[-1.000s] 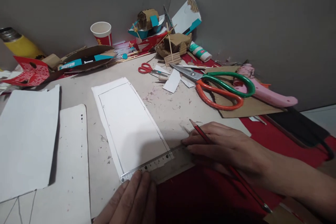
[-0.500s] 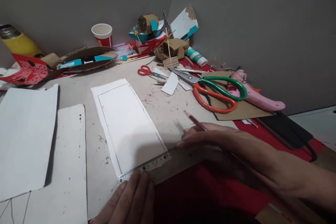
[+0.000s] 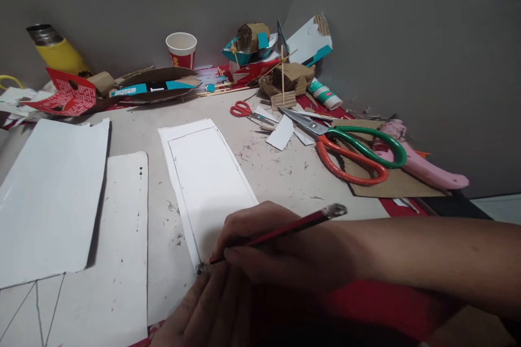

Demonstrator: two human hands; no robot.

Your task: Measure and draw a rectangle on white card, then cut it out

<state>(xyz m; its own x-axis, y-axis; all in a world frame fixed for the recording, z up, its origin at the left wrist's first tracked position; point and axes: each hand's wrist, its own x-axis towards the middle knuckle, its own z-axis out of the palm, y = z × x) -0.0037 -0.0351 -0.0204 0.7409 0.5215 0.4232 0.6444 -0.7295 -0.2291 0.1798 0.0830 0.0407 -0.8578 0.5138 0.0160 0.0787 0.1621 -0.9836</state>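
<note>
Pencil (image 3: 280, 230), red-bodied with a metal end cap, gripped in the right hand (image 3: 280, 252); tip set down at the near left corner of the white card (image 3: 207, 181), where only the end of a clear ruler (image 3: 200, 269) shows from under the hands. Left hand (image 3: 207, 314) lies flat, fingers spread and pressing on the ruler just below the pencil tip, clasping nothing. Right forearm crosses the lower right of the view.

White card: long rectangle with a pencilled border inside its edges, lying flat on the grey surface (image 3: 134, 124), near end hidden by the right hand.

Two larger white sheets (image 3: 52, 200) to the left, one overlapping the other, the lower one bearing drawn lines at its near edge.

Large scissors (image 3: 350, 149), one green and one orange handle, resting on a brown cardboard piece (image 3: 396, 187) to the right. Small red-handled scissors (image 3: 248, 113) further back, amid paper scraps (image 3: 280, 133).

Pink tool (image 3: 423, 165) beside the large scissors, against the wall.

Paper cup (image 3: 181, 50), red and white, upright at the back. Yellow flask (image 3: 59, 51) leaning at far left. Cardboard models (image 3: 280, 73) with wooden sticks in the corner. Glue tube (image 3: 325, 95), white and green, lying just beside them.
</note>
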